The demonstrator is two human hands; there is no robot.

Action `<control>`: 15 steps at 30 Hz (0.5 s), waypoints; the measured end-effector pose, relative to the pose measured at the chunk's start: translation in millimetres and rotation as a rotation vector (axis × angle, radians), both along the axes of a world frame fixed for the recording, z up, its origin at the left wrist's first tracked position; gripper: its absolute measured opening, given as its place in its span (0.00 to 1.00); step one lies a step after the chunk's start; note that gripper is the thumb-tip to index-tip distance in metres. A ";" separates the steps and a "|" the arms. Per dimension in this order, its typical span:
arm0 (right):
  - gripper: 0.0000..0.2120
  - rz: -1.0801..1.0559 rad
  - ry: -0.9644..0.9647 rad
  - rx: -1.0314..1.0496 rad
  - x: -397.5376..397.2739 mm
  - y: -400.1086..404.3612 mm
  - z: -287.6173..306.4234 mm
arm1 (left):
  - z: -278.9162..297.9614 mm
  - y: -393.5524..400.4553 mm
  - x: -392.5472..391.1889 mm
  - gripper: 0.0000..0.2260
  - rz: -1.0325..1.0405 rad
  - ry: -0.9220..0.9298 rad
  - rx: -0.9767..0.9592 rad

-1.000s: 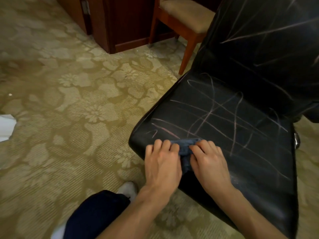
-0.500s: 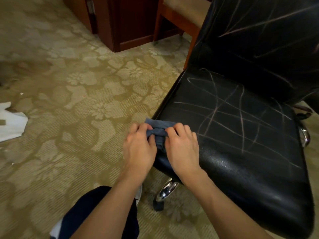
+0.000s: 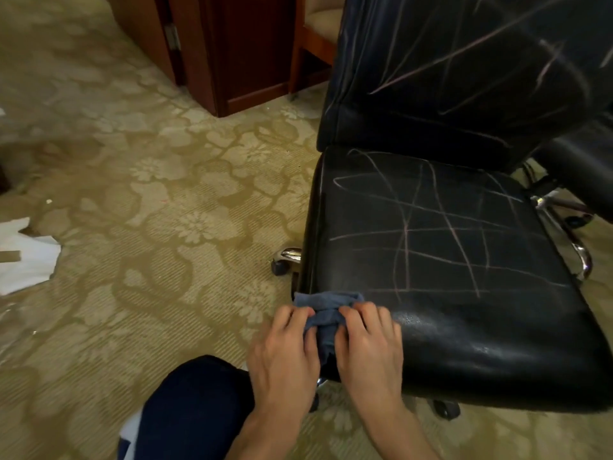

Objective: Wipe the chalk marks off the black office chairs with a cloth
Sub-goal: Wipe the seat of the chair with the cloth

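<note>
Two hands bunch a blue cloth (image 3: 326, 318) at the front left corner of a black office chair's seat (image 3: 441, 260), where the cushion's edge drops away to the floral carpet (image 3: 159, 200). The left hand (image 3: 285, 353) and right hand (image 3: 368, 350) lie side by side with fingers curled over the fabric, each pinching a fold; the cloth shows between them and spreads just past the fingertips onto the leather. Pale chalk marks (image 3: 431, 227) criss-cross the seat beyond the cloth, and more streak the backrest (image 3: 464, 71). Glossy leather, free of lines, runs along the near edge to the right of the hands. Open carpet stretches to the left of the chair; a chrome base leg with a caster (image 3: 285, 260) pokes out from under the seat's left edge. A dark wooden cabinet (image 3: 238, 51) stands behind, well apart, and torn white paper (image 3: 26, 260) lies at the far left. A knee in dark trousers (image 3: 195, 410) sits just below the left hand.
</note>
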State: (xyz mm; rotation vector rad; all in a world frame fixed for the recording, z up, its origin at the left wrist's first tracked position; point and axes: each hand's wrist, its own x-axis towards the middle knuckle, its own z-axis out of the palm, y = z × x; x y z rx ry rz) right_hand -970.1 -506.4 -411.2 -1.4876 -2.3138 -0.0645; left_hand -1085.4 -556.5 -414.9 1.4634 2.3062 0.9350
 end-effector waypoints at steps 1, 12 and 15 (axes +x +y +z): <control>0.17 0.007 0.008 0.000 3.6 -3.4 0.7 | -0.2 -1.9 0.1 0.12 -0.008 0.017 0.006; 0.05 -0.099 -0.034 -0.002 -28.4 77.9 14.2 | 9.9 92.1 -21.7 0.10 -0.002 0.064 0.008; 0.04 -0.089 -0.055 -0.009 -20.4 59.7 14.7 | 9.7 74.2 -22.8 0.10 -0.030 0.051 0.011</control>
